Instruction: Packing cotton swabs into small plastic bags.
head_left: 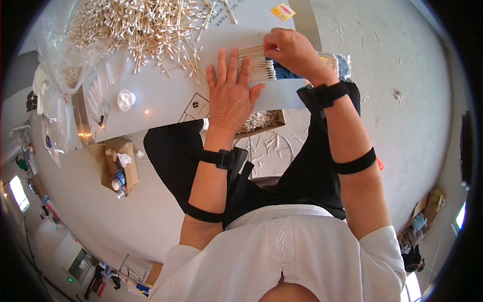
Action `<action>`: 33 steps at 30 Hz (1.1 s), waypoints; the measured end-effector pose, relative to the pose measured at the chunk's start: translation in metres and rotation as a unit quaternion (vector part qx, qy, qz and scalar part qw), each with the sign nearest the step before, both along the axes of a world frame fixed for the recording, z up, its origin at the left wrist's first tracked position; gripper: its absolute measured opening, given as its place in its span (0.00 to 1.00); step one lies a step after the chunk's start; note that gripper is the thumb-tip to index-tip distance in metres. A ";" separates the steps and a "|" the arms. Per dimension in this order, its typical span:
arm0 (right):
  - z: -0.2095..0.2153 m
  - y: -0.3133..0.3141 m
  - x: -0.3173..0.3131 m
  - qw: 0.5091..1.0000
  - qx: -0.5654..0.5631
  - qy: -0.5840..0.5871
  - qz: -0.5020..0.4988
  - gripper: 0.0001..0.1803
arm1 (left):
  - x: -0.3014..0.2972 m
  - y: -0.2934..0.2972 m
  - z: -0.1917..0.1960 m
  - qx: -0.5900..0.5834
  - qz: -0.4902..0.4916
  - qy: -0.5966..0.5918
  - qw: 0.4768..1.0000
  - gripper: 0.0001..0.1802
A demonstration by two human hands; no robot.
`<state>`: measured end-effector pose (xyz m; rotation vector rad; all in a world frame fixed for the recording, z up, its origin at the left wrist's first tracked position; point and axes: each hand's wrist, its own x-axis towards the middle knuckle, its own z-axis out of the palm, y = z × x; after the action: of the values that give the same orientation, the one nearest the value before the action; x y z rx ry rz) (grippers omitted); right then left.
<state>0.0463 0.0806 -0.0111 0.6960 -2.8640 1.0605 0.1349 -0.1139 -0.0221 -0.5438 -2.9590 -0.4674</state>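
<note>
My left hand (229,95) lies flat with its fingers spread, the fingertips beside the left ends of a row of cotton swabs (261,69). The swabs lie side by side, their white tips lined up at the right next to something dark blue. Over the row's far right end, my right hand (294,53) is closed in a pinch. A swab stick runs toward its fingers, though the fingertips are partly hidden. By my right wrist a clear pack of swabs (332,61) with a yellow label lies at the table edge.
A large heap of loose swabs (136,30) covers the far left of the grey table (166,103). Nearby are clear plastic bags (55,55), a small white tub (126,99) and a yellow card (282,11). Cardboard boxes (116,166) stand below, and swabs litter the floor.
</note>
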 end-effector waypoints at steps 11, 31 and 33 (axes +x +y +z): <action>0.011 0.016 -0.023 0.994 -0.043 -0.098 0.029 0.06 | 0.000 -0.001 -0.004 0.008 -0.002 0.031 0.999 0.36; 0.031 0.034 -0.002 0.999 0.012 -0.037 0.015 0.04 | -0.004 -0.018 -0.013 0.285 0.044 0.067 0.955 0.29; 0.053 0.037 0.013 0.988 -0.043 -0.145 0.012 0.03 | -0.002 -0.022 -0.014 0.397 0.085 0.076 0.911 0.27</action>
<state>0.0588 0.1175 0.0419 0.6177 -3.0288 1.3859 0.1327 -0.1356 -0.0363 -0.2013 -2.3313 -1.4153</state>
